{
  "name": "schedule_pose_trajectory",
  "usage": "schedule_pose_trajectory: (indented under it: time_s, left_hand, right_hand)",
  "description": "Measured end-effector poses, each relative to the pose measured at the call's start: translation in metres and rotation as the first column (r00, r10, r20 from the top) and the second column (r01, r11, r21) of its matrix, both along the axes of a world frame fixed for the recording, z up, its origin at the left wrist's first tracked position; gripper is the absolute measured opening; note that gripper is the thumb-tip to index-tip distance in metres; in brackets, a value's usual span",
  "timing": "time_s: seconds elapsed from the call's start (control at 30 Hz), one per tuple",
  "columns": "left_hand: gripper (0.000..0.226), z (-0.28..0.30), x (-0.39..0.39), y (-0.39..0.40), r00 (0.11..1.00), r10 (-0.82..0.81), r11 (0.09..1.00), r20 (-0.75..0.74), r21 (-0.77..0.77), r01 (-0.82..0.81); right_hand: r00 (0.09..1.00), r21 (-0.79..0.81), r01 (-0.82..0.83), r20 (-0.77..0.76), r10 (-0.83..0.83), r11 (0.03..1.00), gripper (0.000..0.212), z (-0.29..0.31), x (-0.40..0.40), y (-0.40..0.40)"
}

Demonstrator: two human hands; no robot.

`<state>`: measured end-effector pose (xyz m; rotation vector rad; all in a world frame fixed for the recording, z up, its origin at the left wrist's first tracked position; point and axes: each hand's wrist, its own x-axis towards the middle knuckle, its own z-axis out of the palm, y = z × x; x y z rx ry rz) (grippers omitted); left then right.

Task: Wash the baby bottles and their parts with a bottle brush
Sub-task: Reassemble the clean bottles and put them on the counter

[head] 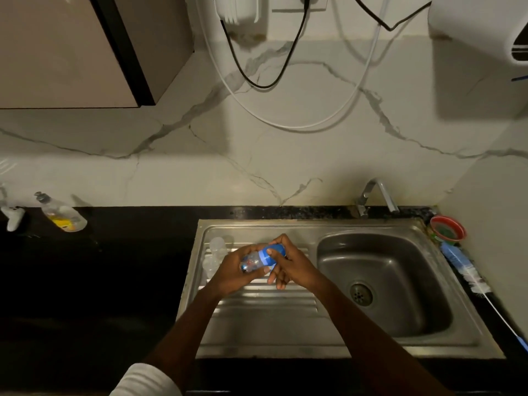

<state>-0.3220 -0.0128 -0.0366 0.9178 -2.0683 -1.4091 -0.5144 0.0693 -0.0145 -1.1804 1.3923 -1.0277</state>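
Both hands work above the sink's drainboard (257, 310): the left hand (231, 267) wraps the baby bottle (255, 260), and the right hand (288, 264) pinches its blue cap (274, 252). Twisting with wet fingers could drop it; the bottle brush (463, 268) lies well apart.

Baby bottle (258, 260): clear body, blue cap, lying roughly horizontal above the drainboard (257, 310), cap end toward the basin. Clear bottle parts (216, 247) stand on the drainboard's far left. Bottle brush (464, 270): blue handle, white bristles, lying right of the basin.
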Motion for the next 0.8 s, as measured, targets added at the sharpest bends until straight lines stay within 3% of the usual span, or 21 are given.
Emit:
schedule_pose_trajectory:
  time_s: [0.17, 0.33, 0.4, 0.5, 0.57, 0.7, 0.8]
  left_hand:
    - [0.042, -0.004, 0.02, 0.004, 0.98, 0.155, 0.981, 0.124, -0.132, -0.138]
    - [0.043, -0.01, 0.054, 0.011, 0.935, 0.334, 0.943, 0.119, -0.045, -0.331]
    - [0.044, -0.011, 0.074, 0.015, 0.907, 0.409, 0.912, 0.105, -0.019, -0.409]
    - [0.043, -0.012, 0.104, 0.021, 0.857, 0.507, 0.857, 0.092, 0.047, -0.513]
    - [0.046, -0.013, 0.125, 0.024, 0.801, 0.593, 0.797, 0.077, 0.085, -0.598]
    - [0.049, -0.015, 0.167, 0.015, 0.678, 0.73, 0.655, 0.09, 0.195, -0.73]
    - [0.048, -0.018, 0.201, -0.001, 0.592, 0.789, 0.579, 0.168, 0.123, -0.806]
  right_hand:
    - [0.978, -0.045, -0.135, -0.166, 0.126, 0.99, 0.034, 0.0, 0.025, -0.018]
    - [0.938, -0.063, -0.271, -0.243, 0.249, 0.96, 0.041, -0.006, 0.063, -0.046]
    - [0.908, -0.056, -0.349, -0.268, 0.323, 0.935, 0.057, -0.008, 0.081, -0.055]
    - [0.819, -0.038, -0.435, -0.432, 0.378, 0.9, 0.089, -0.009, 0.108, -0.066]
    - [0.794, -0.038, -0.442, -0.481, 0.372, 0.896, 0.094, -0.012, 0.126, -0.074]
    - [0.787, -0.052, -0.437, -0.505, 0.354, 0.898, 0.083, -0.022, 0.152, -0.088]
    - [0.761, -0.033, -0.457, -0.532, 0.372, 0.889, 0.059, -0.034, 0.16, -0.09]
